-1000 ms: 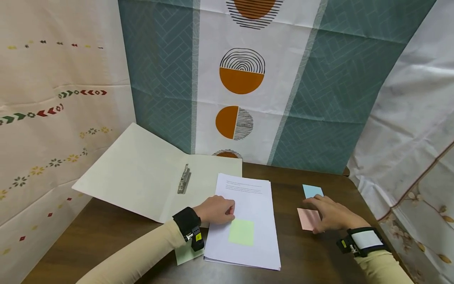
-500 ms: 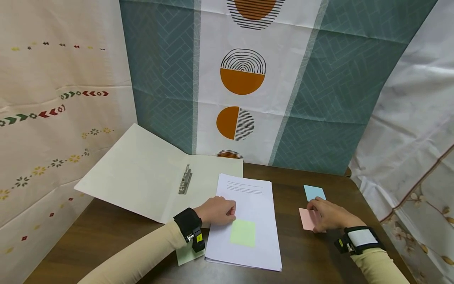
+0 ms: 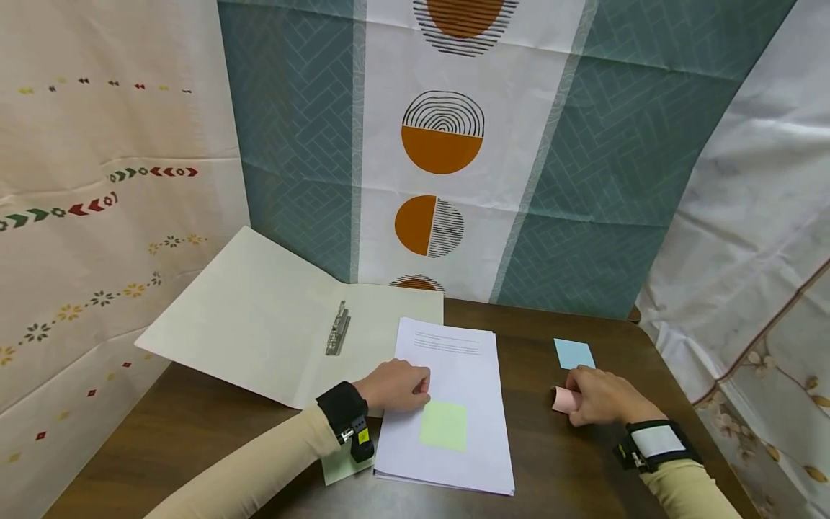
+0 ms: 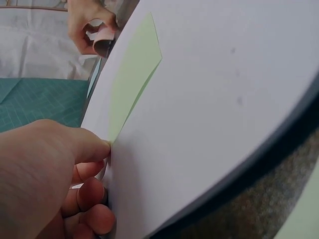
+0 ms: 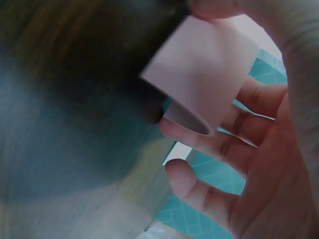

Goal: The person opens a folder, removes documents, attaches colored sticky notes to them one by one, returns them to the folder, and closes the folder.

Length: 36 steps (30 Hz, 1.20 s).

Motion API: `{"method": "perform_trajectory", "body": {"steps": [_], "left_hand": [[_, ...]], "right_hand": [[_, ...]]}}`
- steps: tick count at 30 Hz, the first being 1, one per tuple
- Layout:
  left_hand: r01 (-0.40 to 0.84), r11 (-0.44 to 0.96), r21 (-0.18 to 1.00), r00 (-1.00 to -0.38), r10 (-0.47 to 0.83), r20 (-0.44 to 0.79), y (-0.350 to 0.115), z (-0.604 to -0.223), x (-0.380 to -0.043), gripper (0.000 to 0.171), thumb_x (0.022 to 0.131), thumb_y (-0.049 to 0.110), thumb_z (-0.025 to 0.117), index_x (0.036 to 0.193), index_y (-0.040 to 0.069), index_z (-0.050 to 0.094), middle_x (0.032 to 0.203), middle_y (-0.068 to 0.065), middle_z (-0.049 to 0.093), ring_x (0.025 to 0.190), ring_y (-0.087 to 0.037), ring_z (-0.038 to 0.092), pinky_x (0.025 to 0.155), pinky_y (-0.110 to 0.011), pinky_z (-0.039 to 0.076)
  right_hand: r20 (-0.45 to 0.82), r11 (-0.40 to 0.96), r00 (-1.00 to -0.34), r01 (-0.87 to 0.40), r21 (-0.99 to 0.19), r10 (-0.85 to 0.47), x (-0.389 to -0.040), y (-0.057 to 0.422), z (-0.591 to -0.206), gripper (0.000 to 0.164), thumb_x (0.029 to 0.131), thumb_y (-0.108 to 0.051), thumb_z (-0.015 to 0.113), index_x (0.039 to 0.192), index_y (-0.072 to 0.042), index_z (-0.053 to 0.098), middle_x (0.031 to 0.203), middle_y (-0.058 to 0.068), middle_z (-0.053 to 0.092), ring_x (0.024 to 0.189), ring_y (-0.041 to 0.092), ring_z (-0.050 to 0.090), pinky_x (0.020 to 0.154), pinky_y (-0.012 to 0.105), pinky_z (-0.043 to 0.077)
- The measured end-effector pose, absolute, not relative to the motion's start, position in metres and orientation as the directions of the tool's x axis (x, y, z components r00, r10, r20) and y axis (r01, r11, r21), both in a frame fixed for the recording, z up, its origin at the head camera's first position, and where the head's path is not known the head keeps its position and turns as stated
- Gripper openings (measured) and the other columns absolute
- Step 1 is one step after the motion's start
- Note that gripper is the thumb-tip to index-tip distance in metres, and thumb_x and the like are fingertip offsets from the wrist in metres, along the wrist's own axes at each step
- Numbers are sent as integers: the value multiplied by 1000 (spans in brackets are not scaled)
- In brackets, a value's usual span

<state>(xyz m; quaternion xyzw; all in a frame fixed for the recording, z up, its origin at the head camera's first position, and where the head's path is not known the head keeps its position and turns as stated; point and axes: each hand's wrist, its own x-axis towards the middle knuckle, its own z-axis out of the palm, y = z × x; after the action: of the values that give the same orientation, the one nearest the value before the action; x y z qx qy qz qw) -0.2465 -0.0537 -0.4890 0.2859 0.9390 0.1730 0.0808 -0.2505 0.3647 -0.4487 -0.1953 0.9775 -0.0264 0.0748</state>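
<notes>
A pink sticky note (image 3: 566,400) bends into a curl between the thumb and fingers of my right hand (image 3: 603,396), low over the table on the right. The right wrist view shows the curled pink note (image 5: 204,69) up close, its lower edge rolled under. My left hand (image 3: 393,386) rests at the left side of a stack of white paper (image 3: 454,375), fingers curled. At its thumb tip is the corner of a light green sticky note (image 3: 444,425) lying on the top sheet; the left wrist view shows thumb and forefinger pinching there, with the green note's (image 4: 134,74) far edge slightly raised.
A blue sticky note (image 3: 573,354) lies beyond my right hand. An open white folder (image 3: 259,317) with a metal clip (image 3: 337,329) leans against the back curtain, partly under the paper. Another pale green sheet (image 3: 344,463) is partly hidden below my left wrist.
My right hand has closed its fingers on the pink note, which lay flat and is now curled up. The left hand and the paper stack have stayed in place.
</notes>
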Motion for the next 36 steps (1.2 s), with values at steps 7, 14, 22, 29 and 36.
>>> {"method": "perform_trajectory", "body": {"steps": [7, 14, 22, 29, 36], "left_hand": [[510, 773, 378, -822, 567, -51, -53, -490, -247, 17, 94, 35, 66, 83, 26, 57, 64, 11, 49, 62, -6, 47, 59, -22, 33], [485, 743, 461, -817, 573, -63, -58, -494, -252, 15, 95, 38, 65, 87, 27, 58, 64, 11, 50, 61, -5, 47, 58, -21, 35], [476, 716, 511, -810, 583, -61, -63, -496, -255, 14, 96, 38, 65, 91, 26, 59, 64, 10, 50, 61, -5, 48, 56, -22, 36], [446, 698, 560, -820, 569, -57, -65, -489, -254, 11, 97, 34, 65, 94, 23, 61, 63, 9, 48, 59, -6, 46, 57, -21, 35], [429, 687, 587, -840, 542, -20, -69, -483, -257, 12, 97, 33, 66, 93, 22, 61, 65, 9, 49, 59, -6, 47, 55, -21, 37]], "right_hand": [[-146, 925, -916, -360, -119, -375, -249, 366, -446, 41, 62, -33, 84, 95, -20, 65, 80, -8, 59, 68, 10, 50, 60, 32, 40], [24, 914, -918, -397, -84, -397, -245, 362, -437, 45, 63, -38, 87, 98, -24, 63, 83, -12, 59, 68, 3, 49, 59, 27, 38], [276, 903, -880, -423, -81, -387, -237, 347, -414, 51, 65, -38, 89, 105, -23, 61, 94, -8, 63, 71, 1, 55, 56, 25, 39], [432, 865, -803, -494, -95, -411, -234, 328, -405, 55, 65, -36, 89, 110, -23, 60, 98, -9, 64, 76, 5, 60, 56, 22, 41], [463, 861, -763, -508, -1, -450, -232, 309, -413, 53, 64, -40, 88, 107, -23, 62, 97, -8, 60, 72, 5, 56, 54, 24, 42]]}}
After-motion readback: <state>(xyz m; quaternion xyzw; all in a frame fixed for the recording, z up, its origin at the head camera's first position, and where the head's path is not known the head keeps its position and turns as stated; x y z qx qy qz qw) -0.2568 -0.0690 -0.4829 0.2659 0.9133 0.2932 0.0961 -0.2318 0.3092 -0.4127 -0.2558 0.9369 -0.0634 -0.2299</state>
